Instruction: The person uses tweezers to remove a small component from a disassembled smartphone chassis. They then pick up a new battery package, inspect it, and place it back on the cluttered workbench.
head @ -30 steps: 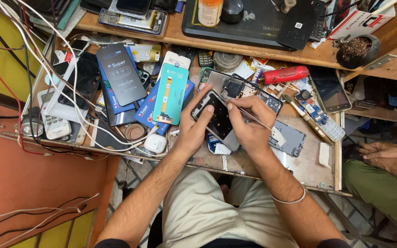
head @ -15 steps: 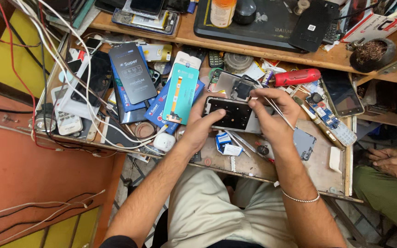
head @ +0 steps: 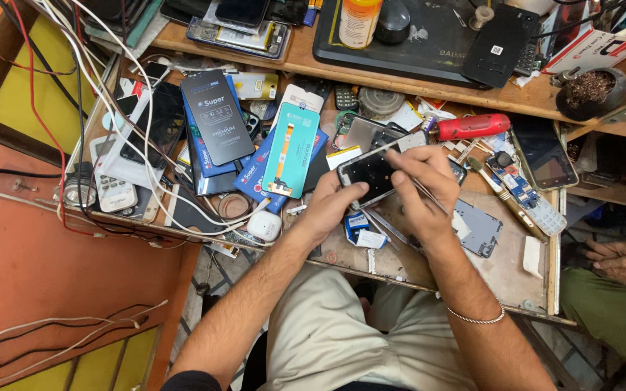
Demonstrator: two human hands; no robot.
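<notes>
My left hand [head: 331,208] grips a dark phone body [head: 368,172] by its lower left corner, holding it above a cluttered wooden tray [head: 498,271]. My right hand [head: 422,192] holds thin metal tweezers [head: 429,197] and rests its fingertips on the phone's right end. A thin pale strip sticks up from the phone's top edge. A silver bracelet [head: 476,318] circles my right wrist.
Phone screens in blue and teal packets [head: 291,148], a red-handled screwdriver [head: 472,127], a grey back cover [head: 481,228], a white charger [head: 264,226] and tangled cables [head: 121,101] crowd the tray. A black mat [head: 436,36] lies on the upper shelf. Another person's hand [head: 621,255] rests at the right.
The phone has turned from upright to lying sideways and lifted slightly toward the tray's back. My right hand followed it, tweezers still against its right end.
</notes>
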